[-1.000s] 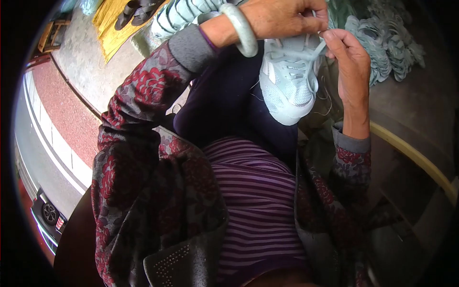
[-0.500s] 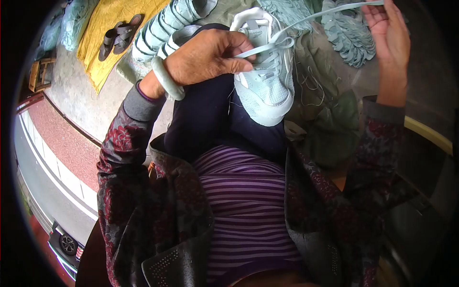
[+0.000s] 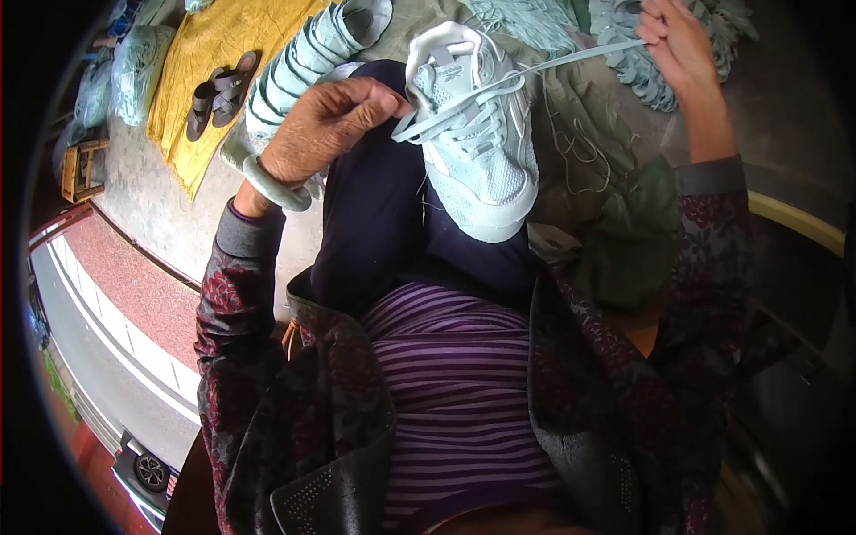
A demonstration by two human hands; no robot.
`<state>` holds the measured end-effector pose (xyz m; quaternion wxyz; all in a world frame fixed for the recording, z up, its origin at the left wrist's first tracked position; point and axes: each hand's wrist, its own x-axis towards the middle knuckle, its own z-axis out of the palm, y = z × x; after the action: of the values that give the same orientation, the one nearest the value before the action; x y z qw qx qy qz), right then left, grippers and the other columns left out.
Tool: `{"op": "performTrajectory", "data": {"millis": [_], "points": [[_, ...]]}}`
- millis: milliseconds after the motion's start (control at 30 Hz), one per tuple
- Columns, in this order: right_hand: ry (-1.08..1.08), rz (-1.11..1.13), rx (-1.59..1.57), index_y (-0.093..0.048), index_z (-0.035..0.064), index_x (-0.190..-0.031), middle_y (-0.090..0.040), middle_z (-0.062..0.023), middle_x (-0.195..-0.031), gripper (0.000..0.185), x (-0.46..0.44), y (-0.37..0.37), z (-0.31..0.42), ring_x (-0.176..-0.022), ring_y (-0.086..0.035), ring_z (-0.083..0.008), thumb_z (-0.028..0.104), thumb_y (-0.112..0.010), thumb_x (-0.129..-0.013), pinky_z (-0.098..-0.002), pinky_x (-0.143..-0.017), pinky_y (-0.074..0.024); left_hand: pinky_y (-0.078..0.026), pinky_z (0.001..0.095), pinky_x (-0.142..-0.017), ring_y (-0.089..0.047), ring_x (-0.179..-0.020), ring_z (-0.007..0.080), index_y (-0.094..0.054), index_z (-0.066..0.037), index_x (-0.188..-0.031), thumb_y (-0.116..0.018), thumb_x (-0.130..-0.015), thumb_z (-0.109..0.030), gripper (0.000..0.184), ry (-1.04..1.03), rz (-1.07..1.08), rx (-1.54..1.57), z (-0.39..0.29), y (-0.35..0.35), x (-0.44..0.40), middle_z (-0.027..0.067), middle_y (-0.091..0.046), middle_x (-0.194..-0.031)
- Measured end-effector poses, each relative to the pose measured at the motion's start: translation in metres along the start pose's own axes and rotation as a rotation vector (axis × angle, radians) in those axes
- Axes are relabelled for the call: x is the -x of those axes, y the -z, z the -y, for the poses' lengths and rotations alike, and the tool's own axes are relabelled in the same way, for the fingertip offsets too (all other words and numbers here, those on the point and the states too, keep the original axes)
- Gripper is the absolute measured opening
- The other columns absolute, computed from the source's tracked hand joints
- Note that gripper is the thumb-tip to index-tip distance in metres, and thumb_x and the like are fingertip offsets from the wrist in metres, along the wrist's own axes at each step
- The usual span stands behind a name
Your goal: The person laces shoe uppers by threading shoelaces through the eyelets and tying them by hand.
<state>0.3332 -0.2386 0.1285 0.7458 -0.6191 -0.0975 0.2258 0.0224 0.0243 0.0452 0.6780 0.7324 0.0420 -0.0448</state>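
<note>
Head view, shoe: the pale sneaker (image 3: pixel 486 192) sits over my dark trousers (image 3: pixel 361 209), toe toward me.
Head view, left hand: my left hand (image 3: pixel 343 116) pinches thumb to finger on the lace loops (image 3: pixel 407 132) beside the collar.
Head view, right hand: my right hand (image 3: pixel 673 40) curls closed on the lace (image 3: pixel 584 56), held nearly straight.
Head view, risk: uneven pull could, I judge, collapse the loops or twist the sneaker sideways.

Shoe (image 3: pixel 486 174) on lap (image 3: pixel 370 214), sandals (image 3: pixel 234 87) on cloth (image 3: pixel 183 80) to the left
</note>
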Motion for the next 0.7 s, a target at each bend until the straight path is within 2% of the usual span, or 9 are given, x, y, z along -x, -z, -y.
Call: {"op": "performTrajectory", "data": {"millis": [100,167,333,400,433,467,533,567,700], "points": [[0.005,0.138,0.257,-0.051,0.0126,-0.086,-0.044,0.0055,-0.070,0.014,0.003,-0.015,-0.011,-0.055,-0.041,-0.0051,0.012,-0.054,-0.099,-0.0221,-0.050,-0.0366,-0.051,0.0240,-0.086,-0.065,-0.090,0.0104,-0.071,-0.001,-0.108,-0.065,-0.098,-0.023,0.026,-0.054,-0.144,0.052,0.000,0.000,-0.007,0.0031,-0.072,-0.094],[0.134,0.303,0.416,-0.059,0.0071,-0.094,-0.052,0.0038,-0.074,0.007,0.014,-0.026,-0.020,-0.059,-0.046,-0.0038,0.013,-0.056,-0.096,-0.0211,-0.052,-0.0377,-0.052,0.0241,-0.085,-0.066,-0.090,0.0104,-0.071,-0.001,-0.107,-0.066,-0.097,-0.021,0.023,-0.102,-0.161,0.014,0.000,-0.005,-0.018,0.0031,-0.072,-0.094],[0.223,0.554,0.641,-0.067,0.0005,-0.103,-0.062,0.0003,-0.080,0.020,0.027,-0.056,-0.044,-0.067,-0.055,-0.0053,0.018,-0.061,-0.094,-0.0216,-0.058,-0.0428,-0.054,0.0260,-0.074,-0.067,-0.080,0.0127,-0.073,-0.003,-0.100,-0.074,-0.088,-0.011,0.014,-0.270,-0.251,-0.299,-0.002,-0.024,-0.048,0.0055,-0.072,-0.091],[-0.060,0.598,0.875,-0.066,-0.0024,-0.100,-0.064,-0.0015,-0.077,0.022,0.052,-0.081,-0.023,-0.070,-0.058,-0.0090,0.017,-0.063,-0.091,-0.0249,-0.063,-0.0454,-0.055,0.0284,-0.071,-0.069,-0.078,0.0162,-0.074,-0.005,-0.097,-0.076,-0.084,-0.011,0.014,-0.259,-0.277,-0.301,-0.005,-0.030,-0.055,0.0068,-0.071,-0.091],[0.155,0.743,0.882,-0.068,0.0004,-0.098,-0.065,-0.0003,-0.090,0.018,0.049,-0.079,-0.034,-0.086,-0.060,-0.0099,0.017,-0.064,-0.095,-0.0259,-0.081,-0.0483,-0.055,0.0292,-0.071,-0.069,-0.078,0.0172,-0.074,-0.006,-0.096,-0.077,-0.083,-0.012,0.014,-0.315,-0.311,-0.395,-0.008,-0.031,-0.058,0.0070,-0.071,-0.090],[0.152,0.742,0.881,-0.068,0.0004,-0.098,-0.065,-0.0003,-0.090,0.018,0.049,-0.075,-0.040,-0.086,-0.060,-0.0099,0.017,-0.064,-0.095,-0.0259,-0.081,-0.0483,-0.056,0.0299,-0.072,-0.069,-0.078,0.0182,-0.075,-0.007,-0.095,-0.078,-0.082,-0.013,0.014,-0.372,-0.345,-0.489,-0.011,-0.033,-0.060,0.0072,-0.070,-0.090],[0.276,0.711,0.996,-0.071,0.0001,-0.096,-0.067,-0.0025,-0.080,0.020,0.050,-0.074,-0.047,-0.075,-0.061,-0.0098,0.018,-0.069,-0.088,-0.0258,-0.069,-0.0479,-0.056,0.0302,-0.072,-0.070,-0.078,0.0192,-0.075,-0.008,-0.094,-0.078,-0.080,-0.014,0.015,-0.325,-0.365,-0.507,-0.015,-0.038,-0.060,0.0074,-0.069,-0.088],[0.305,0.734,1.030,-0.071,-0.0002,-0.092,-0.070,-0.0089,-0.080,0.021,0.060,-0.074,-0.033,-0.076,-0.067,-0.0165,0.019,-0.068,-0.086,-0.0320,-0.071,-0.0518,-0.056,0.0298,-0.071,-0.069,-0.076,0.0185,-0.075,-0.008,-0.094,-0.078,-0.080,-0.013,0.015,-0.337,-0.375,-0.492,-0.026,-0.045,-0.057,0.0070,-0.069,-0.088],[0.374,0.691,1.155,-0.071,0.0015,-0.088,-0.070,-0.0101,-0.078,0.018,0.067,-0.077,-0.026,-0.074,-0.068,-0.0204,0.018,-0.068,-0.083,-0.0340,-0.071,-0.0521,-0.055,0.0278,-0.069,-0.068,-0.073,0.0163,-0.074,-0.006,-0.092,-0.079,-0.079,-0.012,0.015,-0.335,-0.383,-0.356,-0.018,-0.049,-0.064,0.0068,-0.069,-0.086]]}}
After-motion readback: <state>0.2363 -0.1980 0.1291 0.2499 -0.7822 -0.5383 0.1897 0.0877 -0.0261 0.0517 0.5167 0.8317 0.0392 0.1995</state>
